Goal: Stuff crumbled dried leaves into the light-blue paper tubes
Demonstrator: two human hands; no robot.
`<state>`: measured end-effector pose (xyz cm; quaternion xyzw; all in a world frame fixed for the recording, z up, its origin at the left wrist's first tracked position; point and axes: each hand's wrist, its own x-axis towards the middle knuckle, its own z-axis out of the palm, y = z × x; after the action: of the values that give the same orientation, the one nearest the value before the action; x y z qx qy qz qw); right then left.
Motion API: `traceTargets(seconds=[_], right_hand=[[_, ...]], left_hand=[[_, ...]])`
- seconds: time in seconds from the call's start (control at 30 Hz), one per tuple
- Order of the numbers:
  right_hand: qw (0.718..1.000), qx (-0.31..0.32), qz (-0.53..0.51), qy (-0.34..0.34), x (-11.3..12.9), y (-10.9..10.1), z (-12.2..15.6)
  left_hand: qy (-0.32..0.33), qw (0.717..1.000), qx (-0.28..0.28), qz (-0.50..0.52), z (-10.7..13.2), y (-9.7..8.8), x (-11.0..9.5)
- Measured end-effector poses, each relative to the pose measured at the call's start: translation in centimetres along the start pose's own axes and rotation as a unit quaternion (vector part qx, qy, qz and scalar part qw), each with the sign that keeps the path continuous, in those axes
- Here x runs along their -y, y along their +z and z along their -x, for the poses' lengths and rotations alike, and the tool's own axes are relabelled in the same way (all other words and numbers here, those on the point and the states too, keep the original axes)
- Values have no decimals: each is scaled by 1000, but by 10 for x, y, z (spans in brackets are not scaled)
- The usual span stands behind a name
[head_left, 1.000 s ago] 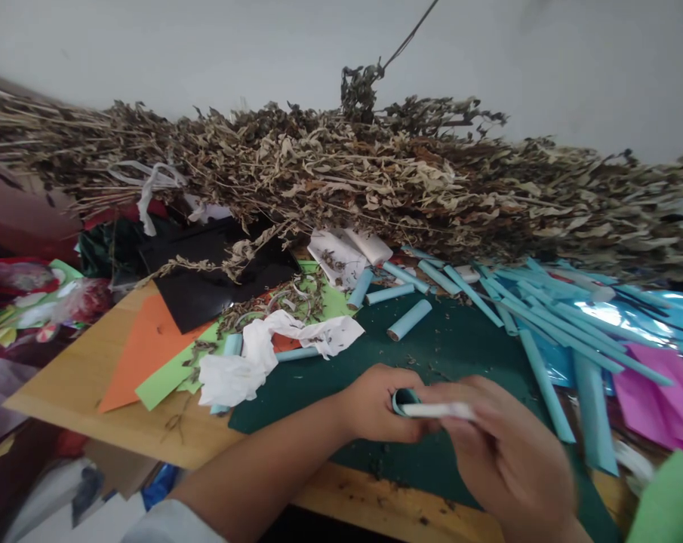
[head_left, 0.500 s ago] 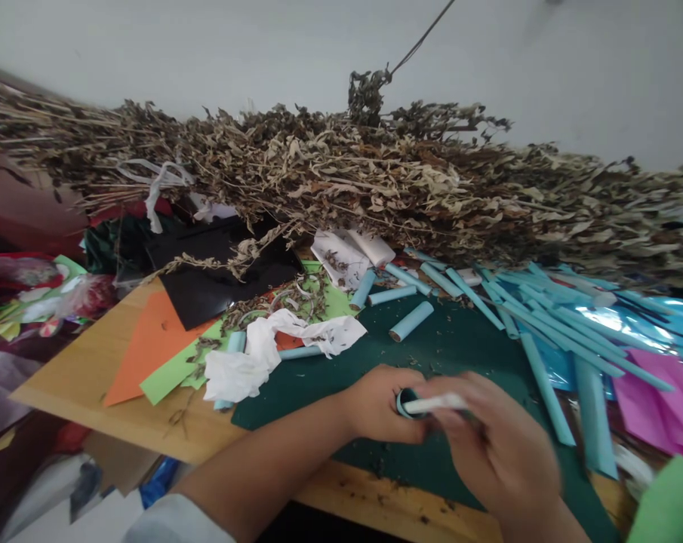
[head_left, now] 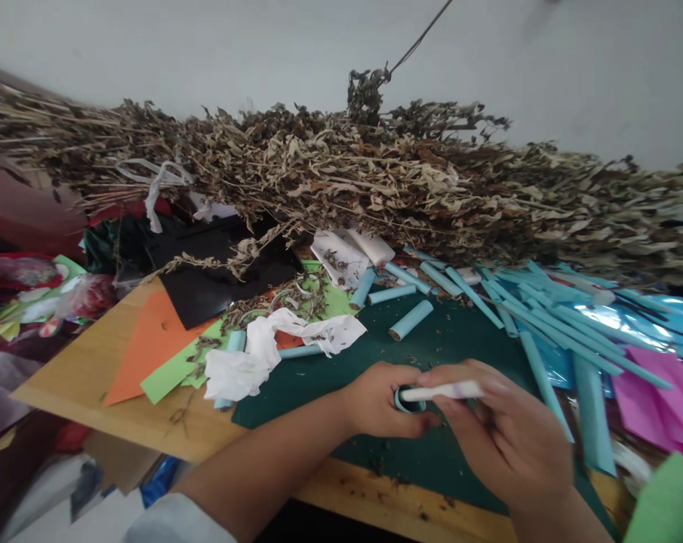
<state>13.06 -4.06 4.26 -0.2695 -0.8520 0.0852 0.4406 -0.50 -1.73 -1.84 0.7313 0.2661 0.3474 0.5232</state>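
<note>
Blue paper tube (head_left: 411, 407), one: centre of the clock face, held above the green mat (head_left: 474, 354), open mouth towards the viewer; far end hidden.

Left hand (head_left: 378, 403), at 9 o'clock: thumb and fingers curled round the tube, pressed to its wall; some fingertips hidden.

White stick (head_left: 451, 391), one: extends towards 3 o'clock, tip at the tube's mouth, depth inside not readable.

Right hand (head_left: 508, 430), between 3 and 4 o'clock: thumb and forefinger pinch the stick; remaining fingers bent, partly hidden.

Short blue roll (head_left: 412, 320), one: at 12 o'clock, lying on the mat, brown filling at its near end.

Long blue tubes (head_left: 561, 324), many: heaped at 2 o'clock.

Magenta paper (head_left: 650, 400): at 3 o'clock, creased.

Light green paper (head_left: 666, 501): at 4 o'clock.

Crumpled white tissue (head_left: 250, 358): near 10 o'clock, over the mat's edge.

Orange sheet (head_left: 143, 354): past the tissue, on the wooden table (head_left: 69, 388).

Dried leafy stems (head_left: 341, 173), large bundle: spanning 10 to 2 o'clock, behind everything listed.
</note>
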Motion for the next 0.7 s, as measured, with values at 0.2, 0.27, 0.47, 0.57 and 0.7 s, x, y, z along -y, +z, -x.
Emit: traceTargets(seconds=[0.2, 0.27, 0.47, 0.57, 0.7], right_hand=[[1000, 6, 24, 12, 0, 1, -1], [999, 20, 46, 1, 0, 0, -1], [998, 13, 61, 24, 2, -1, -1], [991, 66, 109, 40, 2, 0, -2], [991, 43, 124, 34, 2, 0, -7]], left_hand=[[-5, 1000, -14, 18, 0, 0, 0], [-2, 1000, -10, 17, 0, 0, 0], [4, 999, -26, 35, -1, 1, -1], [44, 997, -4, 59, -1, 1, 0], [12, 998, -19, 62, -2, 1, 0]])
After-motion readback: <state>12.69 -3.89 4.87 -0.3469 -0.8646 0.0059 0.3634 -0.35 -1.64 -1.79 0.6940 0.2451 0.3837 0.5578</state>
